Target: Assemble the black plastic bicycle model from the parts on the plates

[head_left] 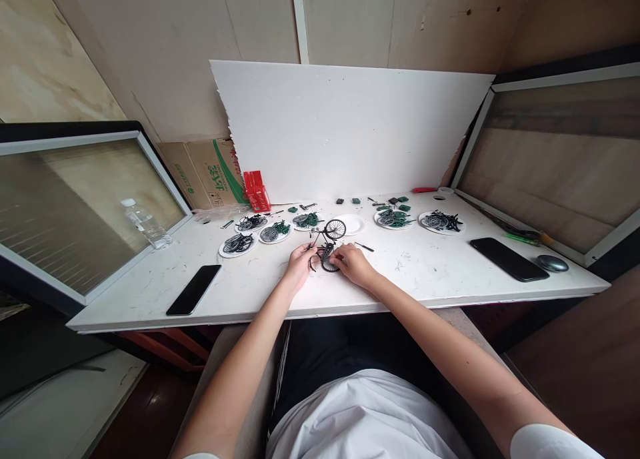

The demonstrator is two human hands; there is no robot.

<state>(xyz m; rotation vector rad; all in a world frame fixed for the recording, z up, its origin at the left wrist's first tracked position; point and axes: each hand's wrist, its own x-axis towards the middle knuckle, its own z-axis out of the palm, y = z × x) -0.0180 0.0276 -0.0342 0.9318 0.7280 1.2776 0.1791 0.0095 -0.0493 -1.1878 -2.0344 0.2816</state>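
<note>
A small black model bicycle [327, 242] stands on the white table [430, 272], one wheel up at the back, the other between my hands. My left hand [300, 262] pinches its left side, fingers closed on the frame. My right hand [353, 264] grips the lower wheel end from the right, fingers curled. Several white plates hold small parts: black and green pieces on the plates at the left [239, 244] and the right [442, 221]. One empty white plate [353, 224] lies just behind the bicycle.
A black phone [194, 289] lies at the left front, another phone [509, 259] and a grey mouse [552, 263] at the right. A water bottle [145, 224], a red box [257, 191] and a cardboard carton [207, 172] stand at the back left. Framed panels flank the table.
</note>
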